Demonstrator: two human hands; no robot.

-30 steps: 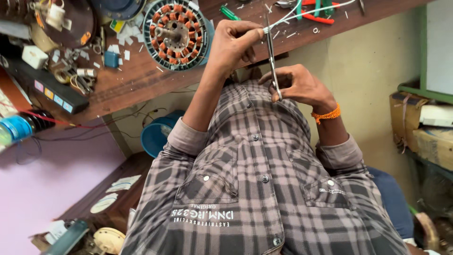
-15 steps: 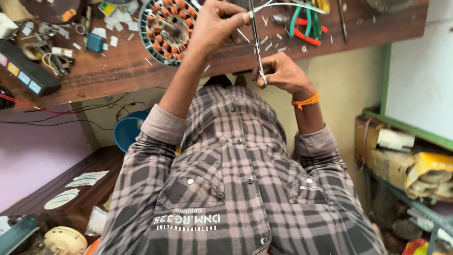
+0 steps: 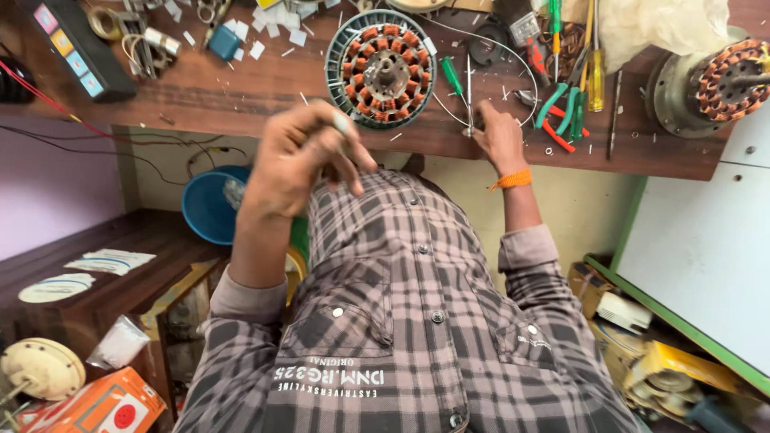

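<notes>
Looking from the left, a long black plug strip [image 3: 76,52] lies on the brown wooden bench [image 3: 241,88], and a blue tub [image 3: 210,210] sits below it by the pale wall.

The left hand [image 3: 301,160] is up in the air, near the chest and apart from the bench. It is blurry. Its fingers are curled in, and I cannot tell if they hold anything.

Next comes the round fan motor [image 3: 381,68] with its ring of copper coils. It lies flat on the bench, just left of the right hand.

The right hand [image 3: 499,138], with an orange band on the wrist, rests at the bench edge. Its fingertips are pinched shut on the low end of a thin metal rod [image 3: 468,84], which points away from the body beside the motor.

I think the work is on the motor's coils, and the rod is being set by them. The next move needs the free hand back at the motor, and a slow, careful touch so the thin wires do not get hurt.

Farther right lie green pliers [image 3: 565,100], a yellow screwdriver [image 3: 596,80] and a second motor [image 3: 714,80]. Boxes and parts crowd the floor.
</notes>
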